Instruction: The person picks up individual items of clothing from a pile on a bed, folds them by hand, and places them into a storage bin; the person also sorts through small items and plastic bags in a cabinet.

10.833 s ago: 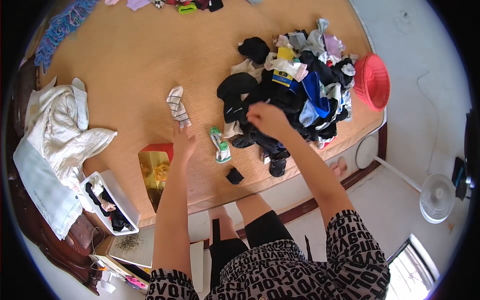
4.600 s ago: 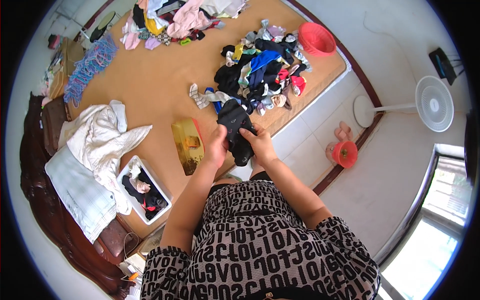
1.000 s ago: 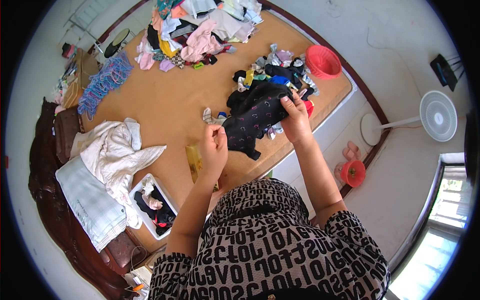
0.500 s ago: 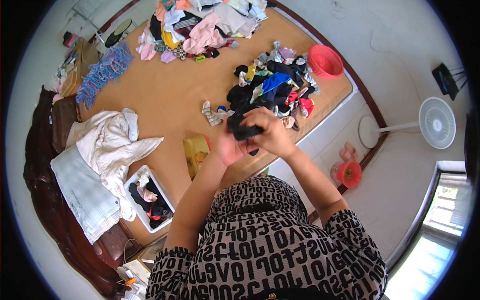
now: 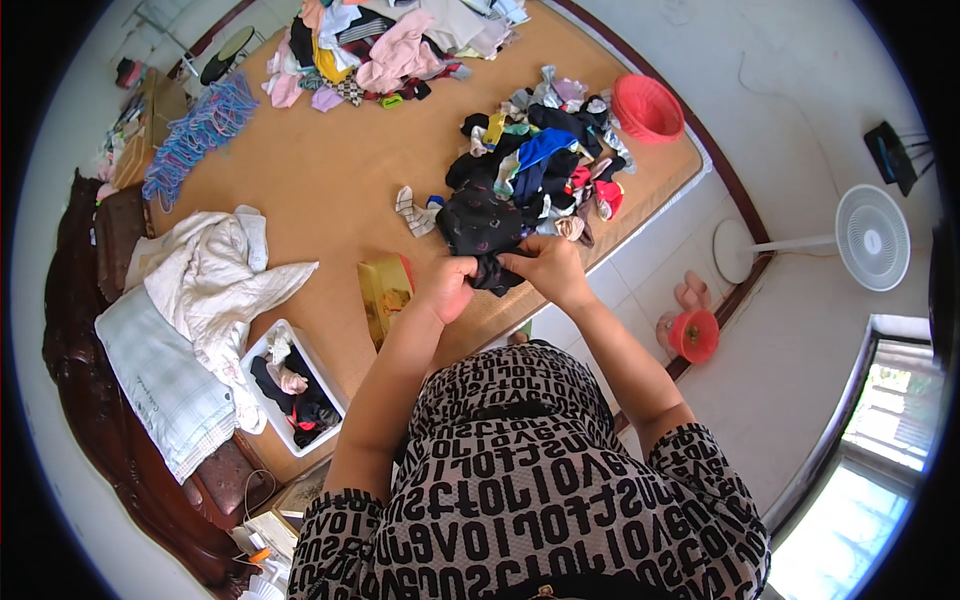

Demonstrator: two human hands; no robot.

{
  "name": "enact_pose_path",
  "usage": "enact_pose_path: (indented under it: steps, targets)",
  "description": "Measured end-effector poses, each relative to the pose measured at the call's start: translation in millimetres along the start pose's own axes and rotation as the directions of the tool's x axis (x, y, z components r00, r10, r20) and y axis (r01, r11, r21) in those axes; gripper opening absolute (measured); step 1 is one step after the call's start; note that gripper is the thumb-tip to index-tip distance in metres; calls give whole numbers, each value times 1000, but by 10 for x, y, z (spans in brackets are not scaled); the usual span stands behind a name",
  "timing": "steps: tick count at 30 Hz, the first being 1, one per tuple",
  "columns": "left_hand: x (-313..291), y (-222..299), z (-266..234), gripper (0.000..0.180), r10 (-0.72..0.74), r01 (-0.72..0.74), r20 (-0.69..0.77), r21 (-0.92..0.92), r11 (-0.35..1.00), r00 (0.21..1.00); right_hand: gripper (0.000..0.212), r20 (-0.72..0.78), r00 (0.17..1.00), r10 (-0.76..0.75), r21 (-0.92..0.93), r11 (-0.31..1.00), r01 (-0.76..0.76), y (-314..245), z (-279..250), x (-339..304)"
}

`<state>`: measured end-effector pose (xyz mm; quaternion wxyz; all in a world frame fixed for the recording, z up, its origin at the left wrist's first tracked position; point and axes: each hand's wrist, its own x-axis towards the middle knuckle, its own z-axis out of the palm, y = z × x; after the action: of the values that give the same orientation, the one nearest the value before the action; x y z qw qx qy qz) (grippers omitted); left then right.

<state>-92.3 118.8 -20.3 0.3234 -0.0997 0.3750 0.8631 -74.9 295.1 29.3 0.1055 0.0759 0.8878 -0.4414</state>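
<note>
Between both hands hangs a soft black garment [image 5: 480,225] with small pinkish marks; its exact kind is unclear. My left hand [image 5: 446,288] pinches its near edge on the left, and my right hand [image 5: 551,271] pinches the same edge on the right. The cloth spreads away from me toward a mixed pile of small clothes [image 5: 555,150], overlapping it in view. A striped light sock-like piece [image 5: 414,211] lies just left of the garment. Near my left wrist stands a yellow-gold box [image 5: 384,297].
A white bin [image 5: 293,390] of clothes sits at left, beside a cream cloth [image 5: 215,275] and a pale blue pillow [image 5: 165,370]. Farther off are a larger clothes heap [image 5: 400,50], blue hangers [image 5: 205,130] and a red basket [image 5: 648,108]. A white fan [image 5: 872,240] stands right.
The black garment was bunched up between my hands; now it is opened out and spread away from me. My hands have moved slightly apart, gripping its near edge.
</note>
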Motion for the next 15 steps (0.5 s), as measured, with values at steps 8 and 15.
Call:
enact_pose_path:
  steps: [8,15]
  targets:
    - [-100,-27,231,43,114,-136,79,381,915,990,31,-64,990,-122,-122,986,114,128,123,52]
    - [-99,102,184,38,5,-11,-104,-50,999,995,51,-54,798,-600,-114,798,592,-47,-89,-146]
